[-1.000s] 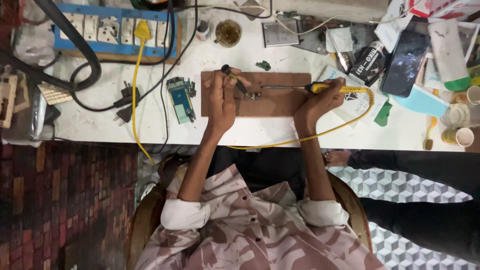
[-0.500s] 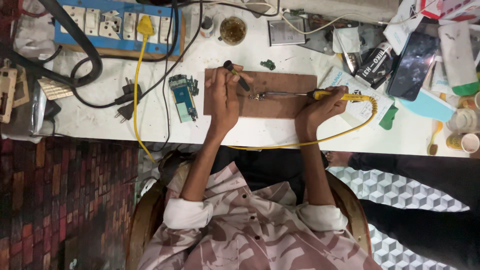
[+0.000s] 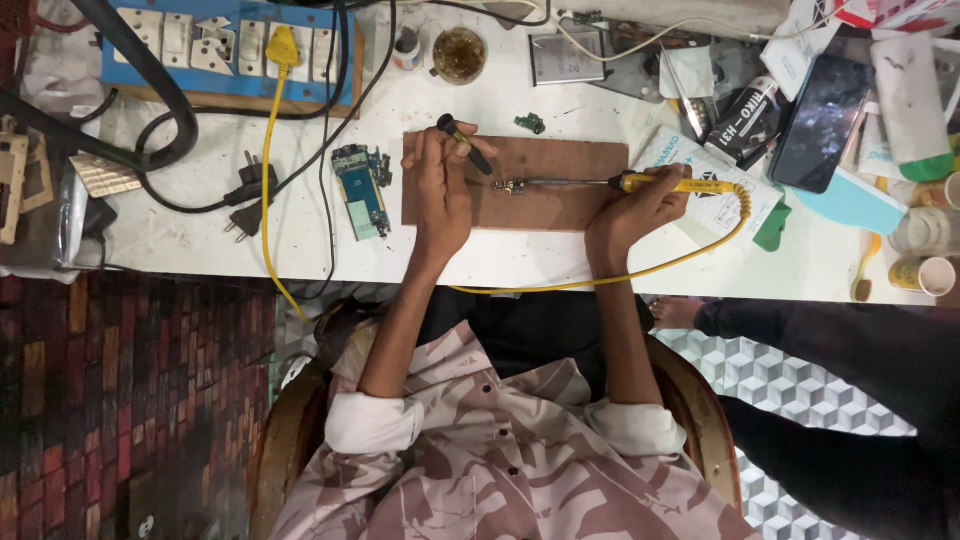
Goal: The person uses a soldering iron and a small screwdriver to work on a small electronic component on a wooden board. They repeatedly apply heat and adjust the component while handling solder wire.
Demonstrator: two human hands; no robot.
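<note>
A small metal part (image 3: 512, 186) lies near the middle of a flat brown rectangular wooden board (image 3: 560, 205) on the white worktable (image 3: 500, 265). The thin metal tip of a yellow-handled soldering iron (image 3: 672, 184) reaches this part from the board's right side. The right hand (image 3: 632, 215) is clenched around the iron's yellow handle, just off the board's right edge, and the iron's yellow cord (image 3: 640, 270) loops away from the handle and runs back along the table below the board. The left hand (image 3: 440, 190) rests on the board's left part, fingers pinched around a short black pen-shaped tool (image 3: 464, 143) whose lower end slants towards the metal part.

Just left of the board lies a blue and green phone circuit board (image 3: 360, 188). Above the board stands a small round tin of brownish paste (image 3: 459, 53). Further up and left of the board sits a blue power strip with white sockets (image 3: 225, 50). Well right of the board lies a black phone (image 3: 820, 120).
</note>
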